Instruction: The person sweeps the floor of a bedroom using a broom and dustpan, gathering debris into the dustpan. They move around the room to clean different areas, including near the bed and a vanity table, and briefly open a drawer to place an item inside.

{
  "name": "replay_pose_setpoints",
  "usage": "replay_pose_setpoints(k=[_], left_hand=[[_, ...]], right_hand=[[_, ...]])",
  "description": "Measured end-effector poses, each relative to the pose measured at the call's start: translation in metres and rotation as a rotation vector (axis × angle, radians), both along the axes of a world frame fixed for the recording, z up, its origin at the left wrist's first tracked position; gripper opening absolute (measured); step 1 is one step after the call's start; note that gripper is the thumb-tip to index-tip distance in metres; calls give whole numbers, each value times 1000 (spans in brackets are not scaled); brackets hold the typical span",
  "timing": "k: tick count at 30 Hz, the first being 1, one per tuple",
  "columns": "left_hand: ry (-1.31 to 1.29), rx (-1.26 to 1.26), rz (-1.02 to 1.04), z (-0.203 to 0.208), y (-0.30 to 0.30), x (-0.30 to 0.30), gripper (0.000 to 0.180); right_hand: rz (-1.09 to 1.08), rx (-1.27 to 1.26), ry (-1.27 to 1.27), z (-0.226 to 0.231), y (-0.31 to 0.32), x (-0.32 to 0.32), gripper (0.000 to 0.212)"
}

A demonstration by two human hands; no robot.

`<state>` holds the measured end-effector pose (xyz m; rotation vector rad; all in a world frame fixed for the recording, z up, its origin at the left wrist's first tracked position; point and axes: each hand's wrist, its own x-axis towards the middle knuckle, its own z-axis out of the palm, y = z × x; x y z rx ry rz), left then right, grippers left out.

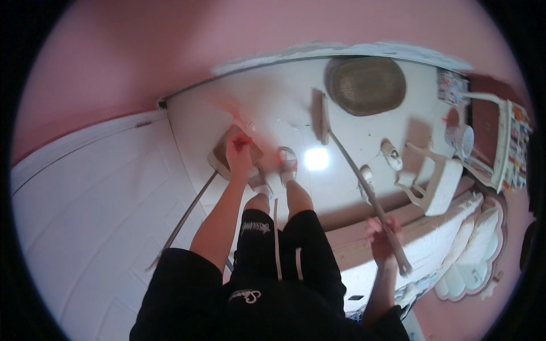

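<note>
My right hand (384, 236) is closed around the upper part of a long broom handle (359, 176). The broom head (325, 116) rests on the pale floor ahead of my feet. My left hand (239, 153) is held out over a dustpan (222, 152), with its fingers together on a blurred red, partly see-through thing (243, 120). Motion smears this thing, so its kind cannot be made out. The dustpan's long grey handle (187, 216) leans back toward my left side, with no hand on it. My slippered feet (288, 161) stand beside the dustpan.
An oval brown mat (368, 86) lies near the far pink wall. White shoes (391, 154), a white stool (441, 183) and a light bin (462, 139) stand to the right, by a cluttered desk (503, 145). A bed (409, 238) is at my right; a white door (96, 204) is at left.
</note>
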<state>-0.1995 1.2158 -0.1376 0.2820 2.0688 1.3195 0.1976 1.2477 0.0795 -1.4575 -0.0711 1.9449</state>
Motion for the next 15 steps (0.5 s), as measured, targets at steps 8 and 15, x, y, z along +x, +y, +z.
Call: replay_pose_setpoints(k=[8,15], left_hand=[[-41,61,-630,164,28,116,44],[305,141,-1085,232,152,290,13]], right_hand=[[21,188,-120,112,-25,71,36],[-101,150,-13,147,12,177,23]])
